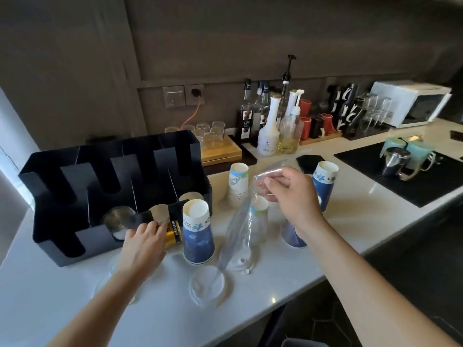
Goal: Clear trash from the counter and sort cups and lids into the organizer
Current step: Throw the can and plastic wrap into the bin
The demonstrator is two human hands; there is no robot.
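Observation:
My right hand (293,194) pinches a clear plastic wrapper (240,221) and holds it up above the counter; its lower end hangs down near the lids. My left hand (142,244) grips a gold can (172,234) lying just in front of the black organizer (75,194). Upside-down paper cups stand about: a blue one (198,231) beside the can, a white stack (238,184) behind, another blue stack (324,184) at the right, and more behind the wrapper. White plastic lids (208,288) lie near the counter's front edge.
Syrup bottles (270,126), glasses on a wooden tray (220,151) and a microwave (411,103) line the back wall. A black mat (426,179) with metal jugs lies at the right. The counter's front edge runs diagonally at the lower right.

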